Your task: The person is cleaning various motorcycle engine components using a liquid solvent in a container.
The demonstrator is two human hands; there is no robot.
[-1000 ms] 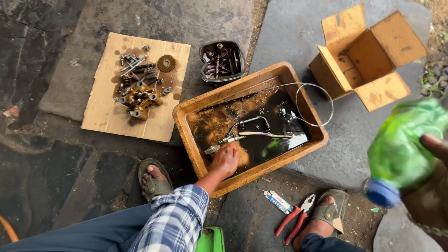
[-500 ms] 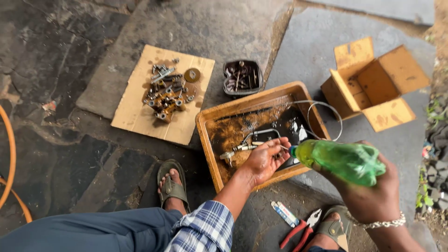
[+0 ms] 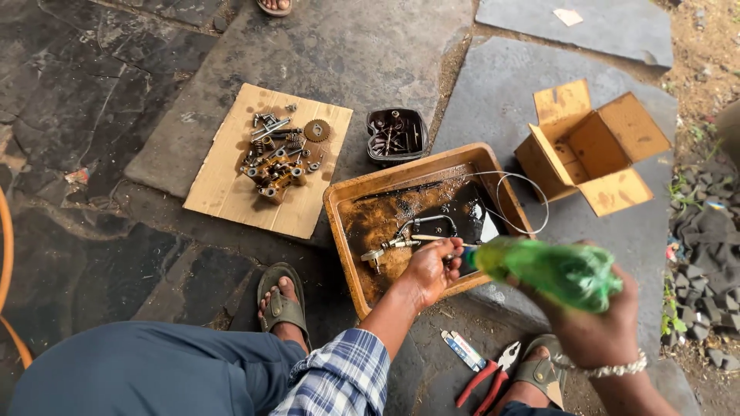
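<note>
My right hand [image 3: 597,331], with a beaded bracelet on the wrist, grips a green plastic bottle [image 3: 551,271] held on its side, neck pointing left over the tray. My left hand [image 3: 428,271], on a plaid-sleeved arm, has its fingers pinched around the bottle's blue cap [image 3: 467,258]. Both hover above the near right corner of a rusty orange tray [image 3: 401,179]. In the tray lie dark oily liquid, a bent metal pipe part [image 3: 416,225] and a thin wire loop [image 3: 532,202] that hangs over its right rim.
A cardboard sheet [image 3: 223,192] bearing several metal engine parts [image 3: 277,158] lies left of the tray. Behind it sits a black tub of bolts [image 3: 395,135]; an open cardboard box [image 3: 590,150] at right. Red-handled pliers [image 3: 486,379] lie between my sandalled feet [image 3: 281,302].
My right hand brought the green bottle in from the far right to the tray. My left hand lifted off the parts in the tray and took hold of the cap.
</note>
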